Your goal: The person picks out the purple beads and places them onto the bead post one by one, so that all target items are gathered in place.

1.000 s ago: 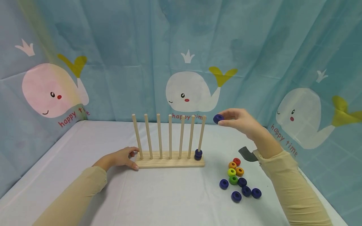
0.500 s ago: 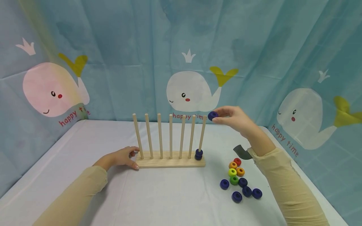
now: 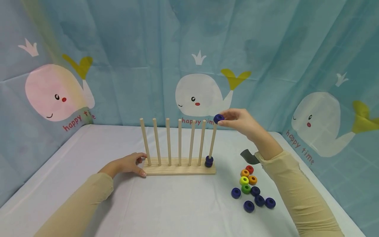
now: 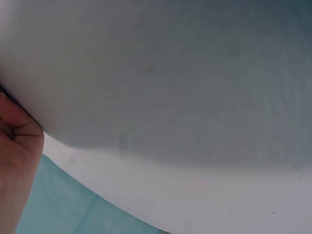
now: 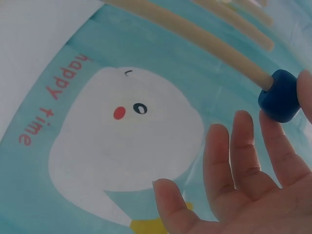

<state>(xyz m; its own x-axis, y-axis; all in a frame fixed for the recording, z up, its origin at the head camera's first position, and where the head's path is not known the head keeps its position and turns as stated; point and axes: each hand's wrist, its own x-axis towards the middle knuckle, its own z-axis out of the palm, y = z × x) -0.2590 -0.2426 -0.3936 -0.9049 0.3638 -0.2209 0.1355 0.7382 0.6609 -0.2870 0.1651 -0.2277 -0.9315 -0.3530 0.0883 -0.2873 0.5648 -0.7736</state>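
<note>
A wooden rack [image 3: 177, 170] with a row of upright pegs stands on the white table. My left hand [image 3: 128, 164] grips the left end of its base, thumb in front and a finger behind. In the head view, my right hand [image 3: 241, 122] pinches a dark blue bead [image 3: 218, 118] at the top of the rightmost peg [image 3: 213, 141]. The right wrist view has that bead [image 5: 281, 100] covering the peg's tip, between thumb and a finger, the other fingers spread. Two dark blue beads [image 3: 209, 161] are stacked at the foot of this peg. The left wrist view shows only part of my left hand [image 4: 18, 151].
Loose beads lie on the table to the right of the rack: a red bead [image 3: 249, 169], orange ones [image 3: 252, 179], a yellow-green bead [image 3: 244, 180], a green bead [image 3: 246, 188] and several dark blue beads [image 3: 249, 206]. A blue whale-print curtain [image 3: 133, 65] hangs around the table.
My right hand has moved left with the dark blue bead, from beside the rightmost peg to its top. The left hand keeps its grip on the rack.
</note>
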